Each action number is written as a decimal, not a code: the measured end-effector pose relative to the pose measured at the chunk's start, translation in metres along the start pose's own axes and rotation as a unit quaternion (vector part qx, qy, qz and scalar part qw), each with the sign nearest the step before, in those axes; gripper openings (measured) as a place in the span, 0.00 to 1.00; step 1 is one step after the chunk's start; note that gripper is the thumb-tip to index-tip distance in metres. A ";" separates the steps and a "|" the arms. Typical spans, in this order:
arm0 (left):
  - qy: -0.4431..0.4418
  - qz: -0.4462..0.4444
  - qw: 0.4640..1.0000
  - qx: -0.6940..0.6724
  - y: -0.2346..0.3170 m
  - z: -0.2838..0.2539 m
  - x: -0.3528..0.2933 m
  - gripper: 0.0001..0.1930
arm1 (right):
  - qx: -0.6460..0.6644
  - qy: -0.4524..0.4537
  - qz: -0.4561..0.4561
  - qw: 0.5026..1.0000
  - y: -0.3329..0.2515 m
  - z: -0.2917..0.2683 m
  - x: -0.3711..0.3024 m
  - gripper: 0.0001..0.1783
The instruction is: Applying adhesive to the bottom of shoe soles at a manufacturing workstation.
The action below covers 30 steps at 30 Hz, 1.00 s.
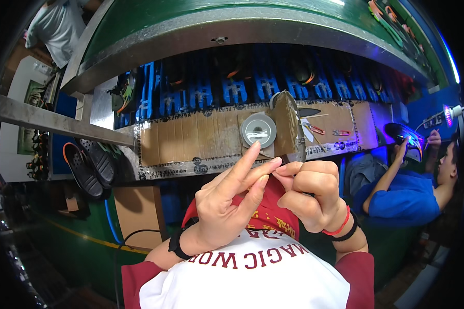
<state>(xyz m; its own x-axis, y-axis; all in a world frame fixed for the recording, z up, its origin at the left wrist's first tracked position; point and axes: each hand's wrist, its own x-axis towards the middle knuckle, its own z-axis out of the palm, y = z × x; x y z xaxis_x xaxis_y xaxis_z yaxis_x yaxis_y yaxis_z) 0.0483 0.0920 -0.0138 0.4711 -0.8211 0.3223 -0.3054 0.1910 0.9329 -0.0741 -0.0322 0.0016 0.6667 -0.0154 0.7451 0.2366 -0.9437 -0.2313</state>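
Observation:
Above my lap, both hands meet just in front of the cardboard-covered bench (180, 139). My left hand (224, 206) has its fingers apart, the index finger stretched toward a small round white dish (246, 135). Another left fingertip touches the fingertips of my right hand (314, 195). My right thumb and index finger are pinched together, the other fingers curled; anything between them is too small to make out. The dish appears to hold a clear liquid. Beside it stands an upright cardboard piece (290, 129).
Right of the cardboard lie a dark blade-shaped thing (308, 112) and two small red-handled tools (317, 130) (341, 133). Black clogs (90, 167) hang at left. A metal beam (221, 38) crosses ahead. At right, a person in blue (404, 198) holds a shoe (397, 133).

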 end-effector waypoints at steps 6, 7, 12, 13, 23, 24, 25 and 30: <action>0.001 0.020 1.000 0.012 -0.001 0.001 0.000 0.24 | 0.004 -0.012 0.012 1.000 -0.001 -0.002 0.002 0.12; -0.001 0.020 1.000 0.013 -0.001 0.001 0.000 0.24 | 0.003 -0.012 0.012 1.000 -0.001 -0.002 0.002 0.12; 0.000 0.060 0.997 0.041 0.001 0.002 0.003 0.25 | 0.013 -0.028 0.021 0.999 -0.003 -0.007 0.004 0.11; -0.002 0.062 0.997 0.043 0.001 0.002 0.003 0.26 | 0.018 -0.039 0.026 0.999 -0.003 -0.008 0.005 0.11; -0.004 0.086 0.995 0.043 0.000 0.002 0.004 0.27 | 0.043 -0.082 0.035 0.995 -0.006 -0.014 0.012 0.12; -0.003 0.085 0.996 0.041 0.000 0.002 0.004 0.27 | 0.055 -0.068 0.039 0.995 -0.005 -0.012 0.009 0.12; -0.002 0.084 0.996 0.039 0.001 0.002 0.004 0.27 | 0.068 -0.053 0.042 0.995 -0.005 -0.010 0.007 0.11; -0.003 0.052 0.998 0.018 0.000 0.003 0.001 0.27 | 0.096 -0.024 0.108 0.989 -0.007 -0.007 0.008 0.21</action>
<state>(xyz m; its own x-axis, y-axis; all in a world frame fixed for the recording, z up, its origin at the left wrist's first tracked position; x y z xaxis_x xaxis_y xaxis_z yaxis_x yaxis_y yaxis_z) 0.0465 0.0894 -0.0139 0.4297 -0.8011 0.4166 -0.3816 0.2570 0.8879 -0.0759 -0.0280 0.0133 0.7480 -0.1907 0.6357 0.2117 -0.8393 -0.5008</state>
